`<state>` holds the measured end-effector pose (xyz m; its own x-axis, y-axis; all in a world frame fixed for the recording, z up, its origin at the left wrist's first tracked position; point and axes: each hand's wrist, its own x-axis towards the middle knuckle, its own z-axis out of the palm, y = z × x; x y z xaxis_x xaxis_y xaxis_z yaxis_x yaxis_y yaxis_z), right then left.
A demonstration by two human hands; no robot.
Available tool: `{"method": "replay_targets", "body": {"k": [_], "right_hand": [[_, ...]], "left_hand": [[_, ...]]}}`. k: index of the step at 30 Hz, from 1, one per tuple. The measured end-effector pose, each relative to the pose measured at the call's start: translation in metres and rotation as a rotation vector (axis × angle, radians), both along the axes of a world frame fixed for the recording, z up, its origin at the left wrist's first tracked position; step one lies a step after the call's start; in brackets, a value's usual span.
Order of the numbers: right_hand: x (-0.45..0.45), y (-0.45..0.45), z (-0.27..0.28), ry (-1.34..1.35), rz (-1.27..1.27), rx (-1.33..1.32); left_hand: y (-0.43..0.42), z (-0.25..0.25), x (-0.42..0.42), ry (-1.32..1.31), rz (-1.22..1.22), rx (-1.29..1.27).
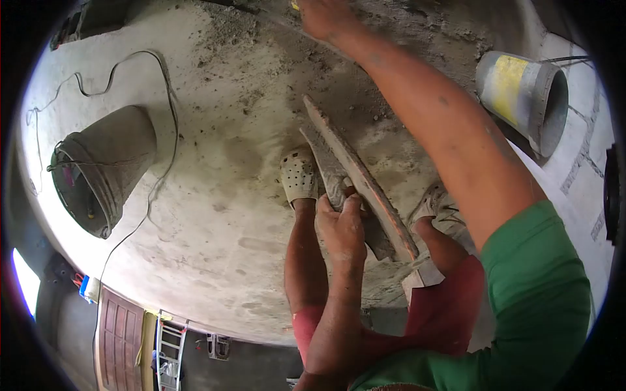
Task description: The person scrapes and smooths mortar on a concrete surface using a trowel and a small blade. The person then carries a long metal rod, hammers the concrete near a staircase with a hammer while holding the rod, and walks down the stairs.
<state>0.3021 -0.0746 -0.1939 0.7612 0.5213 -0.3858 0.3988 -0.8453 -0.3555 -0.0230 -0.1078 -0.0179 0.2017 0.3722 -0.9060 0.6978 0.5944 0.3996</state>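
Observation:
My left hand [342, 225] is closed round the handle of a cement-coated float [319, 153] in front of my feet. Right beside the float lies a long, narrow board [355, 171], crusted with cement along its edge. My right arm reaches far forward, and my right hand [328, 18] is at the top edge of the view, its fingers curled and partly cut off. A small yellow bit [295, 5] shows at those fingers; what they grip is not clear. Near this hand runs a thin, straight grey edge [277, 21] over rough, damp mortar [228, 29].
A dirty bucket [124, 146] lies on its side at left, near a loose cable [171, 98]. Another tipped bucket [512, 88], with a yellow patch, is at upper right. My clog [300, 173] stands on the cement surface. A ladder [171, 348] and a door [120, 335] appear at lower left.

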Motion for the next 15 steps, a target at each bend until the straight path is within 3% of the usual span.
{"method": "replay_targets", "body": {"k": [1, 2, 4, 5, 7, 10, 13, 14, 15], "right_hand": [[0.006, 0.009, -0.007, 0.228, -0.090, -0.083], [0.003, 0.008, -0.017, 0.235, -0.093, -0.086], [-0.009, -0.019, -0.043, -0.088, 0.193, 0.017], [-0.017, -0.036, -0.046, -0.080, 0.187, 0.001], [-0.043, -0.097, -0.017, -0.057, 0.164, -0.048], [-0.116, -0.173, 0.004, 0.330, -0.357, 0.102], [-0.214, -0.224, 0.020, 0.428, -0.407, 0.094], [-0.248, -0.230, 0.029, 0.513, -0.431, 0.098], [-0.296, -0.231, 0.013, 0.423, -0.559, 0.182]], "left_hand": [[0.004, -0.001, -0.001, 0.003, 0.000, -0.002], [0.008, -0.002, -0.002, 0.004, -0.040, 0.006], [0.017, 0.010, 0.005, 0.033, -0.008, -0.051], [0.024, 0.008, 0.002, 0.040, -0.015, -0.067], [0.035, -0.009, -0.013, 0.227, -0.535, 0.184], [0.039, -0.041, -0.058, 0.000, -0.502, 0.236], [0.021, 0.004, -0.012, -0.356, -0.774, 0.252], [0.008, 0.025, 0.005, -0.286, -0.669, 0.201], [0.015, 0.010, -0.014, -0.344, -0.755, 0.275]]}}
